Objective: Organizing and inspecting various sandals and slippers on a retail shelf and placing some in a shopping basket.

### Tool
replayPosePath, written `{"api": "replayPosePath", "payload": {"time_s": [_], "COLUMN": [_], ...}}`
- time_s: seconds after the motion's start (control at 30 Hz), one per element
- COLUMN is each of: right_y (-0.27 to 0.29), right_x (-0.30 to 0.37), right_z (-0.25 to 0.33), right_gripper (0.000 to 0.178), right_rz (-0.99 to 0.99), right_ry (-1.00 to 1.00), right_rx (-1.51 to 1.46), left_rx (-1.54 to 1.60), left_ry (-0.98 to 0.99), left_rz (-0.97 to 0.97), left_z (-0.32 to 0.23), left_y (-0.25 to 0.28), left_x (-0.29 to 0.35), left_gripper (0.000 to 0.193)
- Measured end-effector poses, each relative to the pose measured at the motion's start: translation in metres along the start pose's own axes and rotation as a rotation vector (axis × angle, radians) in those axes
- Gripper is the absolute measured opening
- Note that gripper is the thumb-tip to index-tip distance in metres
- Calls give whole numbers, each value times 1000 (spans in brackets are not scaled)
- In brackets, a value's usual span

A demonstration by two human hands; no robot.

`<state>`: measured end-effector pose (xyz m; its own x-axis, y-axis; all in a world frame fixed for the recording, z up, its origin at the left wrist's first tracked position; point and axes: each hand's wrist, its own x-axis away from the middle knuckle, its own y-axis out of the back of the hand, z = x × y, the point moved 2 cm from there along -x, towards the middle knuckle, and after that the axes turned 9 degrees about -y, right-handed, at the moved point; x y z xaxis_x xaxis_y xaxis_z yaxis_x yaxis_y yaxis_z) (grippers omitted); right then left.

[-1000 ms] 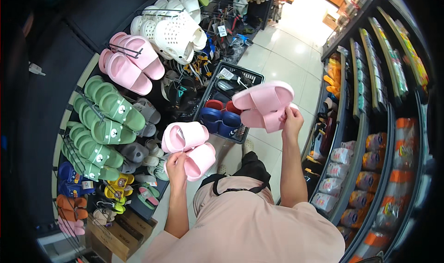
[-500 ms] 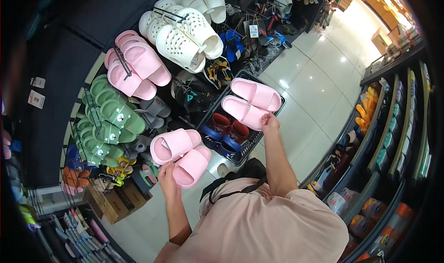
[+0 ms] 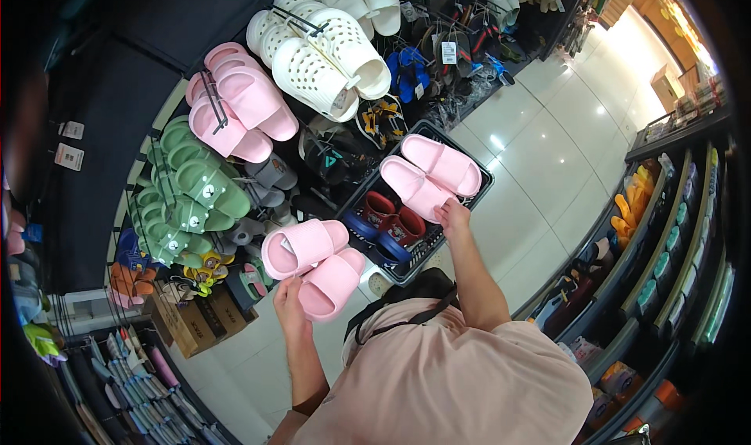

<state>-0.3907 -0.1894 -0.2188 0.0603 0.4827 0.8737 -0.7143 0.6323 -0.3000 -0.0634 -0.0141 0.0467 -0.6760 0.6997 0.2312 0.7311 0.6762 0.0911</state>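
My left hand (image 3: 290,304) is closed on a pair of pink slides (image 3: 330,285), held out in front of the rack with a small tag inside one of them. To the right, my right hand (image 3: 454,217) grips the near edge of a second pair of pink slides (image 3: 443,166) above a black basket (image 3: 483,181). Its fingertips are partly hidden against the shoe. In the basket, beside that pair, lie dark red and blue clogs (image 3: 397,224). A further set of pink slides (image 3: 252,93) hangs on a rack hook at the upper left.
White clogs (image 3: 332,54) and green bear-faced slides (image 3: 195,191) hang along the rack. Below them stands a cardboard box (image 3: 199,320) on the floor. A stocked shelf (image 3: 618,265) runs down the right side, across a tiled aisle (image 3: 540,124).
The whole view has shifted slightly, moving the rack and basket a little rightward. My left hand and its slides sit slightly farther right. Both hands keep their hold.
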Motion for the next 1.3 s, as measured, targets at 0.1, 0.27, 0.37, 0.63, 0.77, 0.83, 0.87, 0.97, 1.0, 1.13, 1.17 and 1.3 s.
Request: {"api": "replayPosePath", "payload": {"time_s": [0.1,0.27,0.37,0.63,0.77,0.83,0.87,0.97,1.0,1.13,1.17,1.3], "right_y": [-4,-42,-63,-77,-38,-30,-26,-22,-19,-31,-30,-33], "right_x": [32,91,79,3,-51,-53,-54,-49,-49,-8,0,18], "right_z": [20,44,67,69,43,35,38,47,49,60,61,53], "right_gripper": [26,31,36,70,68,68,63,51,47,44,49,60], "right_rz": [-175,-389,-404,-358,-536,-486,-435,-195,-127,-195,-169,-124], "right_ry": [165,1130,1168,710,560,470,480,225,163,35,7,-33], "right_rx": [694,1111,1061,1078,678,540,546,457,424,459,492,526], "left_rx": [-11,-18,-19,35,11,27,28,41,46,-5,-4,-2], "left_ry": [-11,-22,-34,7,-12,-14,-11,12,12,-11,-11,1], "left_rz": [-6,-18,7,-52,-9,-22,-28,-61,-52,-13,-12,-10], "left_z": [2,3,4,8,19,17,17,17,16,19,19,22], "left_y": [7,16,22,27,33,31,31,33,30,32,31,31], "left_x": [0,0,0,2,-1,0,0,0,-1,-3,-4,-5], "left_gripper": [14,14,14,14,16,16,16,13,13,14,14,14]}}
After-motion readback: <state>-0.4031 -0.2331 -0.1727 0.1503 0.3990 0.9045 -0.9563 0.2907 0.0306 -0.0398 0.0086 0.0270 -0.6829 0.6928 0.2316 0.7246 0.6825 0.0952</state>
